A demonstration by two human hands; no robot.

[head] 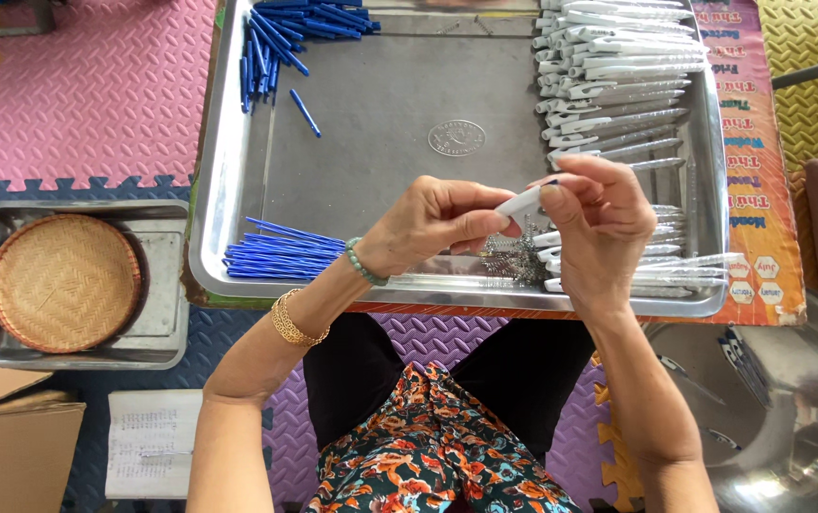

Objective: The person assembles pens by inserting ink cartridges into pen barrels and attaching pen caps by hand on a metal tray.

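Both hands meet over the near edge of a large steel tray (380,95). My left hand (433,223) and my right hand (599,223) grip a white pen barrel (520,201) between them, fingers closed on it; a dark tip shows at its right end. Under the hands lies a small heap of metal springs (513,258). White pen barrels (618,76) are stacked along the tray's right side. Blue refills (281,255) lie in a bundle at the near left, and more blue refills (285,33) lie at the far left.
A smaller steel tray (167,313) to the left holds a round woven basket (64,282). A big steel bowl (789,418) with a few pens sits at the lower right. A cardboard box (10,442) and a notebook (152,442) lie on the foam floor mats.
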